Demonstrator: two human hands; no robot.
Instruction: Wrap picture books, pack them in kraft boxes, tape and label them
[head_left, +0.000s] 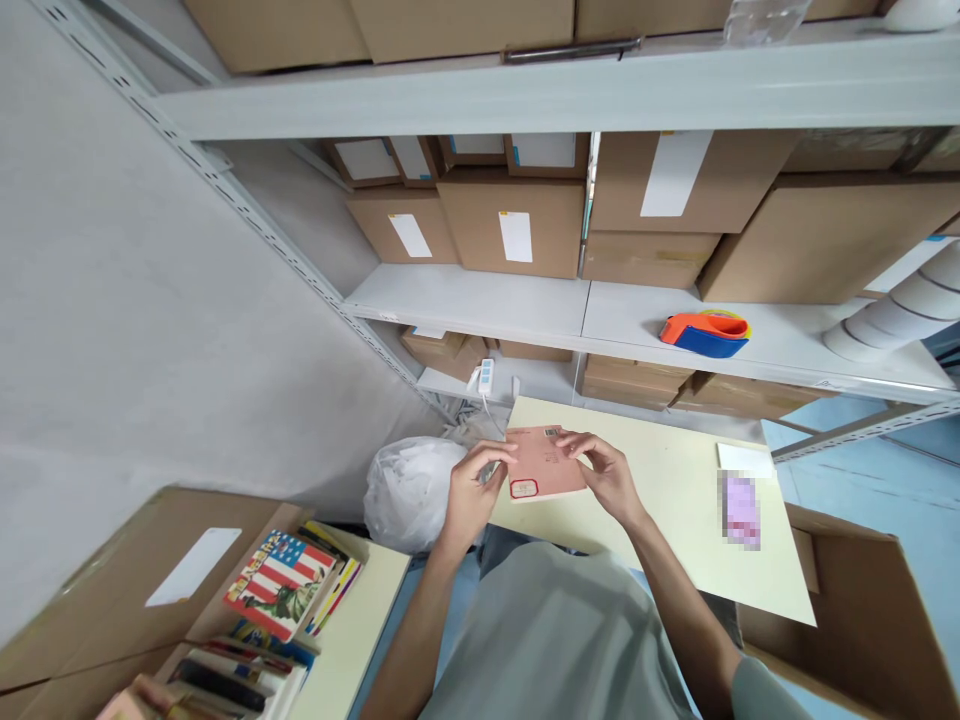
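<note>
Left grip (pixel 472 482): thumb and fingers pinch the near-left edge of a thin, salmon-pink, rectangular paper-covered book (pixel 544 468). Right grip (pixel 606 478): thumb and fingers pinch the opposite edge, close to the printed barcode. The book lies between both grips, over the near-left part of the cream, flat-topped bench (pixel 660 500). The two-sided hold probably keeps the cover level and readable from above.

Left of the grips: a translucent white plastic bag (pixel 409 490); its contents cannot be identified. Farther left and nearer the body: a labelled brown cardboard carton (pixel 120 580) adjoining assorted multicoloured paper books (pixel 281 585); whether these sit inside it cannot be told.

Right of the grips, beyond the bench end: an open-topped brown cardboard carton (pixel 877 600), inner walls exposed.

Ahead: an orange-and-blue plastic tape dispenser (pixel 705 335) rests on a white metal shelf (pixel 480 290), probably for easy reach. Closed brown cardboard boxes (pixel 517 225) behind it conceal their contents.
</note>
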